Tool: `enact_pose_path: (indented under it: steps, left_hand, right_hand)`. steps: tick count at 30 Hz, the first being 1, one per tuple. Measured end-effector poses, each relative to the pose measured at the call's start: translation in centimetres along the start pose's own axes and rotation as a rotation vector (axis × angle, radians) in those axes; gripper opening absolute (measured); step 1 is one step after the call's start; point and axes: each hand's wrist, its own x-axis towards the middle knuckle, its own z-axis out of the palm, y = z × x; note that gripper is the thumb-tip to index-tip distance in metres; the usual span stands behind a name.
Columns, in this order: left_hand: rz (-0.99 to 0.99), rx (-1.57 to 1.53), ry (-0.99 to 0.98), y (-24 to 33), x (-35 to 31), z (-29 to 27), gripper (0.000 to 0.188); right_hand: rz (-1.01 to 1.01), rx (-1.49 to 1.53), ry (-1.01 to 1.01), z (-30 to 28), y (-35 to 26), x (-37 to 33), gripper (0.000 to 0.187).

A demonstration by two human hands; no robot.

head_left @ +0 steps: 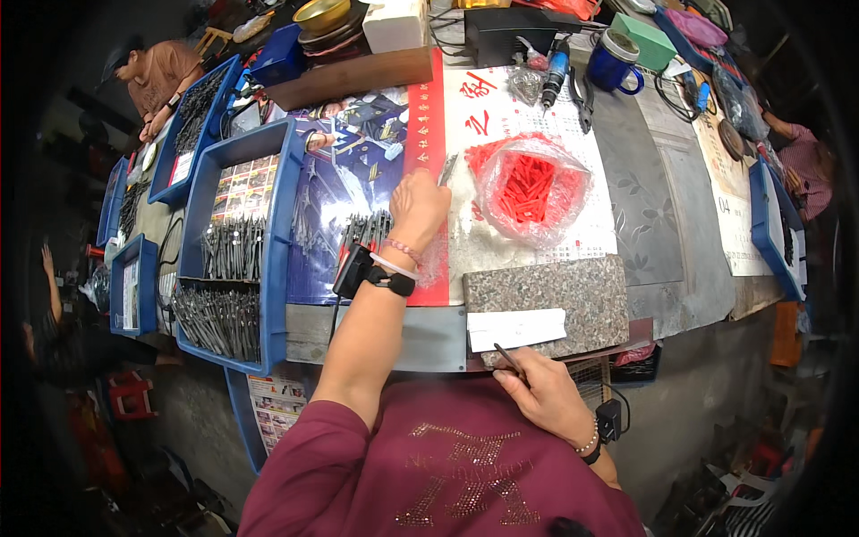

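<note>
My left hand [420, 201] reaches forward over the red strip of the table sheet. Its fingers are closed, and a thin silver metal piece [447, 168] sticks out at the fingertips. Beside that wrist lies a bunch of slim dark metal pieces [365, 231]. Close to my body, my right hand [541, 396] pinches a thin dark metal piece [508, 360], its tip at the edge of a folded white paper [517, 329]. The paper rests on a speckled stone slab [582, 291]. Beyond it stands an open clear plastic bag [573, 192] of small red parts [526, 190].
On the left, a blue tray [293, 215] holds several rows of slim metal pieces. A wooden board [353, 79], a blue screwdriver-like power tool [557, 72], pliers [582, 103] and a blue mug [610, 64] are at the back. Another person [165, 76] sits at the far left.
</note>
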Motion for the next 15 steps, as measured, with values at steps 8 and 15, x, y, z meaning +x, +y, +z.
enact_pose_path:
  steps: [8,15]
  left_hand:
    - [-0.006,-0.022,0.133,-0.1,-1.9,-1.2,0.014]
    - [0.259,-0.676,0.238,0.4,-8.6,-6.4,0.010]
  right_hand:
    - [-0.119,-0.188,0.052,-0.9,-0.6,0.7,0.017]
    - [-0.048,-0.381,0.356,-7.5,-3.5,2.1,0.008]
